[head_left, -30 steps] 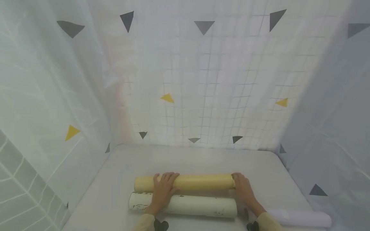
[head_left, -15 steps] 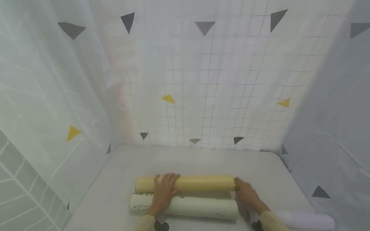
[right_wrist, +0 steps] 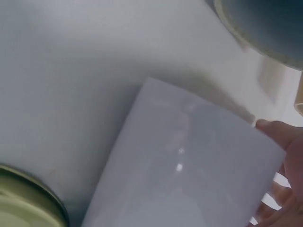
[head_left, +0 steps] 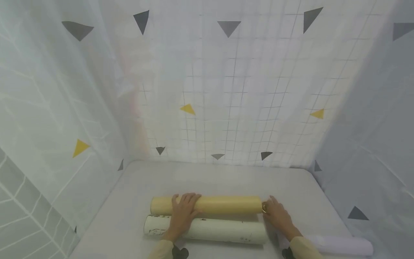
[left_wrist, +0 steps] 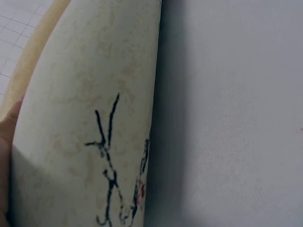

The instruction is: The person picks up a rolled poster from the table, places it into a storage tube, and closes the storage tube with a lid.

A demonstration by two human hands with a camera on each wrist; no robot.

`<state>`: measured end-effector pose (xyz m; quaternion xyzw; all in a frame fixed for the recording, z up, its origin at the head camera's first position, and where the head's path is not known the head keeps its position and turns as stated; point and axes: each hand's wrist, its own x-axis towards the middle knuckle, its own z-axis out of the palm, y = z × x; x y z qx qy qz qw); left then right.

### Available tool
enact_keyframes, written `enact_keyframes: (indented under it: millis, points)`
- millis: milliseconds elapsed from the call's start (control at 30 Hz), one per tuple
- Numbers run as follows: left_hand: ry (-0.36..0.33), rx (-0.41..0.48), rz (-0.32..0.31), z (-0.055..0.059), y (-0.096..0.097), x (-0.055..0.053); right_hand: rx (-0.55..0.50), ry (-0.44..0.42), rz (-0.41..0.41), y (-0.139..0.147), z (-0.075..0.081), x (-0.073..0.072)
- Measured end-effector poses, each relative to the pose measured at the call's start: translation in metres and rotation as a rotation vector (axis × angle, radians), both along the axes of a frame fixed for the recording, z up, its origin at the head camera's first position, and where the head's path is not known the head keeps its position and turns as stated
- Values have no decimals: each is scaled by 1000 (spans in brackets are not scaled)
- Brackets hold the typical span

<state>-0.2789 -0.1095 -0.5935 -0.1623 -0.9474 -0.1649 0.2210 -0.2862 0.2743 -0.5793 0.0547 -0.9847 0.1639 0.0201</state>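
Note:
A yellow tube (head_left: 229,205) lies crosswise on the white table. My left hand (head_left: 184,213) grips it near its left end, fingers over the top and thumb on the near side. At the tube's right end, my right hand (head_left: 277,216) pinches a small round gold lid (head_left: 265,207), partly hidden by the fingers. In the right wrist view, that hand's fingers (right_wrist: 284,135) show at the right edge, and the yellow tube's end (right_wrist: 299,97) appears beyond them. A pale tube (head_left: 226,231) with dark branch markings lies in front of the yellow one, under my left wrist.
A white roll (head_left: 343,245) lies at the front right, beside my right forearm. Another gold round lid (right_wrist: 28,198) shows in the right wrist view's lower left corner. White sheeting with triangles (head_left: 226,90) surrounds the table's back and sides.
My right hand has shifted slightly right and down from the yellow tube's end, and the gold lid now shows between fingers and tube. My left hand has stayed in place.

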Motion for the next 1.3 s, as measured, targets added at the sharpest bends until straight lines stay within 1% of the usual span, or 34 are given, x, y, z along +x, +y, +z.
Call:
enact_keyframes:
  millis: [133, 200, 333, 400, 533, 633, 733, 833, 933, 1000, 1100, 1167, 1300]
  points:
    - [-6, 17, -14, -1, 1, -2, -10, -37, -70, 2, -6, -6]
    - [2, 16, -18, -1, 2, -3, -18, -45, -98, 2, -7, -8]
    - [18, 15, -26, 0, 3, -4, -27, -22, -114, 2, -8, -10]
    - [17, 17, -29, 1, 3, -4, -12, 1, -104, 1, -7, -8]
    - [2, 25, -23, 4, 3, 0, -21, 67, -59, 0, -6, -3]
    - [-14, 38, -14, 5, 2, 4, -70, 113, -25, -1, -6, 1]
    - [-27, 57, -11, 5, 2, 6, -111, 137, 1, -2, -6, 2]
    - [-46, 66, -5, 5, 1, 7, -153, 125, 20, -5, -5, 2]
    - [-58, 59, 1, 5, 1, 8, -181, 78, 15, -8, -5, 0]
    - [-62, 57, -1, 5, 1, 8, -197, 67, 14, -10, -6, -1]
    - [-44, 57, -8, 4, 1, 8, -204, 58, 10, -11, -9, -2]
    - [-20, 54, -14, 4, 1, 8, -203, 65, 14, -12, -11, -3]
    - [4, 52, -24, 3, 1, 6, -188, 3, -26, -12, -13, -5]
